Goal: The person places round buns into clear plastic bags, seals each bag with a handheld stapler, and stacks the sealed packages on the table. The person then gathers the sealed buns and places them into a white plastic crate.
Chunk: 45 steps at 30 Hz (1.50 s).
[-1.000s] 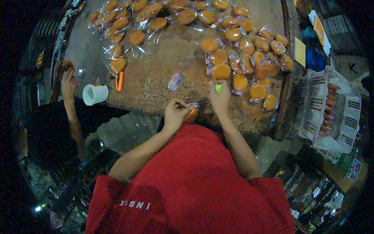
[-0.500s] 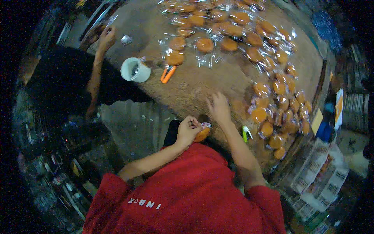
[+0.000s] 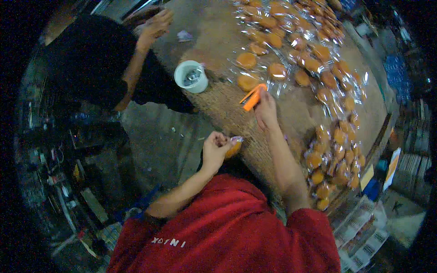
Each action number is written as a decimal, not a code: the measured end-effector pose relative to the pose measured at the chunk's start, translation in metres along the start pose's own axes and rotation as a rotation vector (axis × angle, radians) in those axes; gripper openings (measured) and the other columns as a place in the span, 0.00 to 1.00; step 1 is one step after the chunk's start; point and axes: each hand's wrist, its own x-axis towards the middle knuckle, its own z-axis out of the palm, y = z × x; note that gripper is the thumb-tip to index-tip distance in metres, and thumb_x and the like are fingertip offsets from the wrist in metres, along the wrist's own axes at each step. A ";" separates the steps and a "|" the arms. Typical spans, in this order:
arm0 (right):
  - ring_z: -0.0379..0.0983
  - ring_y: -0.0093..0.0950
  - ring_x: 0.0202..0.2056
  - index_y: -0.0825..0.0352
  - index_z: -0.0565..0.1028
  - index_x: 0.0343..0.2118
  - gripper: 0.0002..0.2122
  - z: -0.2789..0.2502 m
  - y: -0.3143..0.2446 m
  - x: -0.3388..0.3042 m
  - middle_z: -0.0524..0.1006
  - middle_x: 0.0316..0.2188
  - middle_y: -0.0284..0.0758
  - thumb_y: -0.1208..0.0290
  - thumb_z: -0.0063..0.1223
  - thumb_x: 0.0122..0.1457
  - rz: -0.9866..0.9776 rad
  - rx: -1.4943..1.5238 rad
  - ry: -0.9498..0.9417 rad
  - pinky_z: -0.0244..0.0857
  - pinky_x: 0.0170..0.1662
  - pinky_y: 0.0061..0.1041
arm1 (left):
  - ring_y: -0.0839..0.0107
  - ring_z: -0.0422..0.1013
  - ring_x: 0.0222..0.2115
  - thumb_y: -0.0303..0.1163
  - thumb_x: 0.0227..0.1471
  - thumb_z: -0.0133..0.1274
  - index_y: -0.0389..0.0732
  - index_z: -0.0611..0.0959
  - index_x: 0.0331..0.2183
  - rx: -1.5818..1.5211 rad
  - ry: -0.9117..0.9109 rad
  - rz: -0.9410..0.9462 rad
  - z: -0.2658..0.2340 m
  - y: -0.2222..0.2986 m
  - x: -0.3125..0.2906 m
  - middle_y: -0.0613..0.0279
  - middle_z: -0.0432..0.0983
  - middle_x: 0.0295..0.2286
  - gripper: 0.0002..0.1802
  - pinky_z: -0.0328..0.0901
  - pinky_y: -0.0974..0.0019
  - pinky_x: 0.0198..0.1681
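"What is your left hand doing?"

"Your left hand (image 3: pixel 214 150) has thumb and fingers pinched on a wrapped bun (image 3: pixel 234 150), up by its purple-and-white label (image 3: pixel 236 139). You have that bun at the near edge of the table (image 3: pixel 223 104), close to your body; whether it rests on the edge, I cannot tell."

"And your right?"

"Your right hand (image 3: pixel 266 109) reaches farther out, fingers curled around the right end of what looks like an orange stapler (image 3: pixel 253 98). Its two arms seem spread, pointing left. I cannot tell if you have it clear of the tabletop."

"What lies around it?"

"Just beyond it is another round bun (image 3: pixel 248 82) in clear film. The white tub (image 3: pixel 200 86) stands to the left, and a cluster of packed buns (image 3: pixel 337 159) lies to your right. The hand at far left (image 3: pixel 157 25) belongs to a co-worker."

"Which step would you call this?"

"My judgement: you are taking up the tool while the label is kept pinched to the wrapper. Bun and stapler are well apart, so using one on the other would call for bringing them together, the pinch firm and your left fingertips clear of the bite."
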 end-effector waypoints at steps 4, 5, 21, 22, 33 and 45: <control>0.72 0.28 0.39 0.63 0.70 0.42 0.11 -0.062 -0.046 -0.082 0.73 0.36 0.37 0.60 0.48 0.66 -0.055 0.394 0.194 0.68 0.46 0.28 | 0.79 0.70 0.29 0.21 0.47 0.66 0.39 0.70 0.28 0.087 -0.171 0.183 0.070 0.030 -0.012 0.66 0.71 0.25 0.17 0.66 0.72 0.34; 0.72 0.28 0.38 0.63 0.69 0.40 0.10 -0.077 -0.054 -0.098 0.73 0.34 0.37 0.62 0.46 0.66 -0.120 0.298 0.198 0.69 0.44 0.28 | 0.79 0.69 0.28 0.21 0.47 0.65 0.39 0.70 0.27 0.120 -0.214 0.187 0.090 0.038 -0.021 0.66 0.71 0.25 0.16 0.66 0.72 0.33; 0.58 0.16 0.13 0.62 0.70 0.21 0.22 -0.140 -0.074 -0.171 0.64 0.12 0.22 0.52 0.49 0.68 -0.302 0.123 0.481 0.53 0.17 0.20 | 0.77 0.70 0.29 0.19 0.46 0.62 0.38 0.71 0.27 0.388 -0.455 0.327 0.172 0.049 -0.088 0.62 0.75 0.27 0.13 0.67 0.71 0.35; 0.59 0.16 0.13 0.62 0.70 0.20 0.22 -0.137 -0.073 -0.168 0.65 0.12 0.23 0.52 0.49 0.68 -0.274 0.106 0.463 0.53 0.17 0.20 | 0.77 0.70 0.29 0.18 0.46 0.62 0.38 0.71 0.27 0.365 -0.458 0.326 0.169 0.048 -0.084 0.62 0.75 0.27 0.13 0.68 0.71 0.35; 0.66 0.22 0.19 0.67 0.75 0.26 0.20 -0.134 -0.031 -0.157 0.71 0.16 0.30 0.52 0.59 0.62 -0.436 -0.574 0.631 0.61 0.25 0.27 | 0.78 0.68 0.28 0.21 0.46 0.67 0.40 0.72 0.28 0.320 -0.312 0.123 0.065 0.015 0.005 0.66 0.71 0.26 0.16 0.65 0.73 0.36; 0.69 0.43 0.50 0.68 0.73 0.45 0.25 -0.159 0.070 -0.160 0.73 0.45 0.45 0.53 0.67 0.51 -0.216 -1.453 0.488 0.63 0.54 0.41 | 0.78 0.66 0.29 0.17 0.48 0.64 0.41 0.70 0.29 0.225 -0.495 0.101 0.029 -0.004 0.039 0.68 0.68 0.26 0.17 0.63 0.73 0.38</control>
